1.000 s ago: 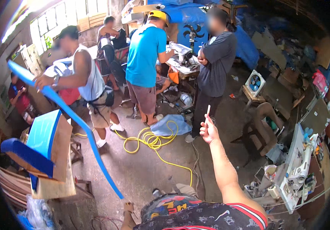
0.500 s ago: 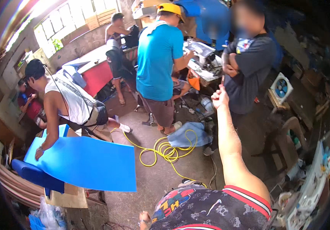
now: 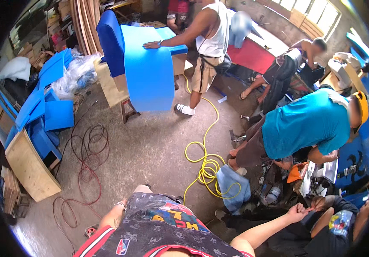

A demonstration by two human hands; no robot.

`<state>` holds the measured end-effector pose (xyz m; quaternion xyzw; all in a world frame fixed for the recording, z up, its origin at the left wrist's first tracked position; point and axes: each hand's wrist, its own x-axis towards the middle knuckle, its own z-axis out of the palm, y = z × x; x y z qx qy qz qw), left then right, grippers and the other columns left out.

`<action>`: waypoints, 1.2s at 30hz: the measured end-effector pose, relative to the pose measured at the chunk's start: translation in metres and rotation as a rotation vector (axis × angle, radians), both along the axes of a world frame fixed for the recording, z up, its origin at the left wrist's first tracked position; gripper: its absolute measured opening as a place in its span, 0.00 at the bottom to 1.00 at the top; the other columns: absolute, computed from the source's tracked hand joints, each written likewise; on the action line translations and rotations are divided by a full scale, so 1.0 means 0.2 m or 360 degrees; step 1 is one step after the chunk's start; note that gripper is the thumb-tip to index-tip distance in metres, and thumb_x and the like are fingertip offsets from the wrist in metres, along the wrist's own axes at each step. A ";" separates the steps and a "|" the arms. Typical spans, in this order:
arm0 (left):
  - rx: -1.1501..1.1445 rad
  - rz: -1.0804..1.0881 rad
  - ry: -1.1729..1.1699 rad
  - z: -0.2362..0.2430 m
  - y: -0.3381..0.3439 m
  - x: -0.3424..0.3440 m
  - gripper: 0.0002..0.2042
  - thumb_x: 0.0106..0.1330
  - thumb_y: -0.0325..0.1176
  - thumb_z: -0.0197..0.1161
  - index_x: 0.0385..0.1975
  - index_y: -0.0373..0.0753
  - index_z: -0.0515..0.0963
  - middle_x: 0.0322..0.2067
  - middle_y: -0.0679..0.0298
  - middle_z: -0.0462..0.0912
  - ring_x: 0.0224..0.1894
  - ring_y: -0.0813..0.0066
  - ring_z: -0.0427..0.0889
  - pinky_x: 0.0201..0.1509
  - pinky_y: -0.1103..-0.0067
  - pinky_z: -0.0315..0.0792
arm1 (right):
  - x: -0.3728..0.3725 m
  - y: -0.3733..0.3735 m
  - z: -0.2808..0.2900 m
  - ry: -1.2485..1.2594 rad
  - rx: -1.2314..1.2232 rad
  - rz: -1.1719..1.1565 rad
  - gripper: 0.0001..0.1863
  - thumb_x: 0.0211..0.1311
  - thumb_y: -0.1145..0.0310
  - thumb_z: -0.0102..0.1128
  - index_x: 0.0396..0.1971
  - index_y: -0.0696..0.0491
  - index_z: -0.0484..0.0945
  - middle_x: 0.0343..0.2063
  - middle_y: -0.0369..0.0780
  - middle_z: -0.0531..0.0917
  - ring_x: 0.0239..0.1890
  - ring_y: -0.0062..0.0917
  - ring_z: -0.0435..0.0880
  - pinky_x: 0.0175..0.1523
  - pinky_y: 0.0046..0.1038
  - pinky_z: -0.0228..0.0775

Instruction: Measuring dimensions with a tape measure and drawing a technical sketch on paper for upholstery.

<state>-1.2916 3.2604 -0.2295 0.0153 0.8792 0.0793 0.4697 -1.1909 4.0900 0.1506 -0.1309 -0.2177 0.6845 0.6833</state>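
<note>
With the left hand seemingly tucked at the hip, grip untellable, the blue foam sheet now drapes over the table, and the right hand has dropped, curled shut, just beside a co-worker's hand.

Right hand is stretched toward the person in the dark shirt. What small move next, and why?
Probably ease the right hand slightly farther toward the co-worker in the dark shirt. Its fingers are curled as if pinching something too small to make out, and it stops just short of that person.
</note>
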 end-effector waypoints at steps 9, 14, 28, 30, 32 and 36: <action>0.0057 -0.0059 0.0581 0.07 0.08 -0.03 0.19 0.55 0.45 0.52 0.41 0.40 0.77 0.44 0.55 0.78 0.47 0.63 0.77 0.47 0.69 0.70 | -0.14 0.03 -0.32 -0.0117 -0.0171 0.0092 0.14 0.65 0.58 0.42 0.40 0.51 0.69 0.14 0.29 0.62 0.17 0.16 0.63 0.23 0.19 0.58; 0.0100 0.0064 0.0942 0.04 -0.17 0.30 0.17 0.54 0.42 0.53 0.39 0.41 0.79 0.42 0.57 0.78 0.46 0.63 0.78 0.44 0.69 0.72 | -0.80 -0.73 -0.68 -0.0590 -0.0869 0.0955 0.10 0.60 0.57 0.47 0.27 0.46 0.68 0.09 0.28 0.62 0.08 0.14 0.60 0.12 0.19 0.53; 0.0054 0.1401 0.0232 -0.12 -0.82 0.49 0.18 0.49 0.46 0.57 0.36 0.41 0.78 0.39 0.56 0.79 0.44 0.59 0.76 0.44 0.67 0.72 | -1.92 -3.39 -1.12 -0.2232 0.2082 0.3000 0.13 0.60 0.63 0.53 0.40 0.54 0.72 0.20 0.35 0.76 0.18 0.15 0.71 0.21 0.19 0.63; 0.0296 0.2557 0.0320 0.15 -1.00 0.45 0.26 0.51 0.53 0.57 0.43 0.38 0.73 0.37 0.55 0.79 0.43 0.59 0.78 0.45 0.69 0.72 | -2.00 -3.42 -1.31 -0.2601 0.2207 0.3105 0.14 0.60 0.61 0.52 0.39 0.55 0.73 0.20 0.36 0.77 0.18 0.17 0.73 0.21 0.21 0.65; -0.0077 0.2790 0.0537 0.19 -1.11 0.55 0.25 0.54 0.52 0.57 0.43 0.37 0.73 0.30 0.57 0.80 0.32 0.64 0.80 0.35 0.72 0.73 | -2.03 -3.55 -1.39 -0.3083 0.2487 0.3167 0.15 0.60 0.60 0.50 0.41 0.54 0.72 0.22 0.38 0.78 0.17 0.21 0.74 0.18 0.24 0.65; 0.0335 0.3637 0.0820 0.28 -1.23 0.65 0.21 0.62 0.48 0.51 0.41 0.34 0.72 0.21 0.67 0.73 0.20 0.79 0.70 0.23 0.78 0.65 | -2.27 -3.80 -1.46 -0.3087 0.3659 0.3638 0.15 0.59 0.60 0.49 0.44 0.50 0.72 0.29 0.42 0.79 0.21 0.28 0.77 0.19 0.31 0.66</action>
